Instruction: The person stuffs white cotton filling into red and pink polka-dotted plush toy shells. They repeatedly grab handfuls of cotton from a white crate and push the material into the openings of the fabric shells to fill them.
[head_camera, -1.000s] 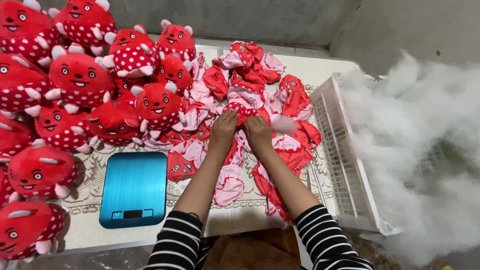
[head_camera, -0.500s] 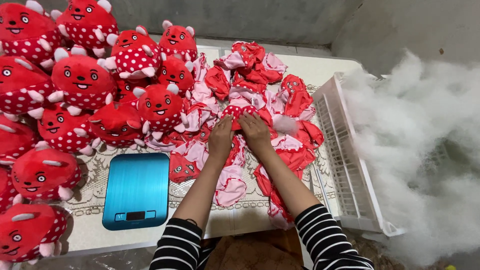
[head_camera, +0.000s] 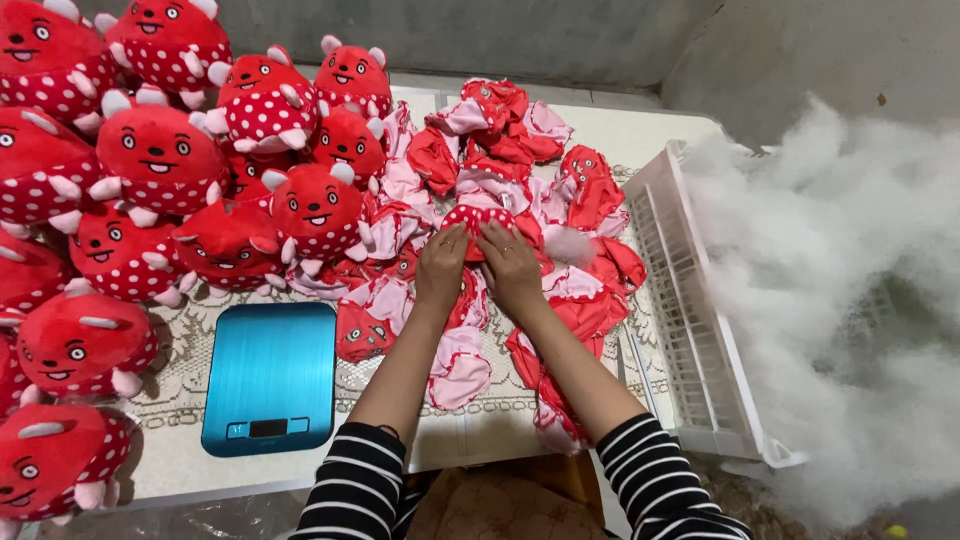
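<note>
Head view: both hands meet over the middle of a heap of flat, unstuffed red-and-pink toy skins (head_camera: 520, 190) on the tabletop (head_camera: 650, 125). The left hand (head_camera: 442, 262) and right hand (head_camera: 510, 262) each have their grip pinched together on one red polka-dot skin (head_camera: 478, 217), which lies on top of the heap just beyond the fingertips.

To the left, many plump stuffed red toys (head_camera: 160, 160) are piled up, so a good share looks finished, while a fair number of skins are not yet filled. A blue kitchen scale (head_camera: 270, 375) sits bare near the left forearm. A white plastic crate (head_camera: 690, 310) and loose white stuffing (head_camera: 840, 300) lie to the right.
</note>
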